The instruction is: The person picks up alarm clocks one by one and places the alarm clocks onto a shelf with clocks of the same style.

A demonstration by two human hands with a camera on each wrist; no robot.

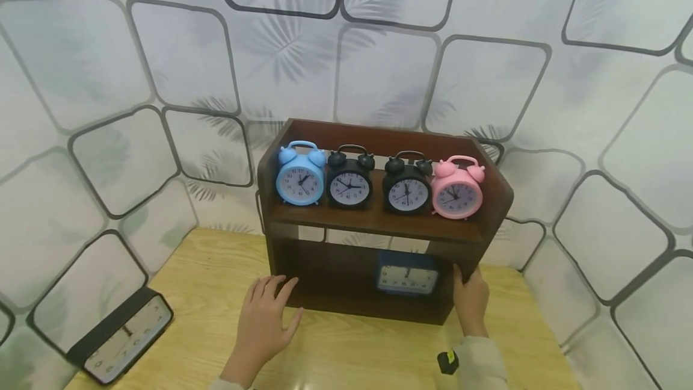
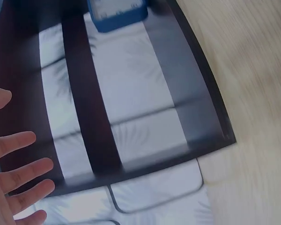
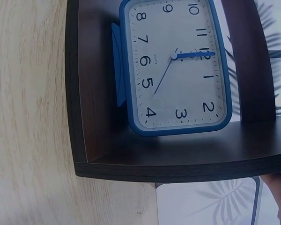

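A dark brown two-tier shelf stands on the wooden table. My right hand grips the front edge of its right side panel, thumb and fingers on either side. In the right wrist view only part of that hand shows, outside the panel. Close to the lower left corner is my left hand, fingers spread and holding nothing; in the left wrist view its fingers overlap the shelf. On the upper tier stand a blue alarm clock, two black alarm clocks and a pink alarm clock. A blue rectangular clock sits lower right.
A black rectangular clock stands on the table at far left. By the right sleeve lies a small black object with a yellow mark. Patterned walls enclose the back and sides, close behind the shelf.
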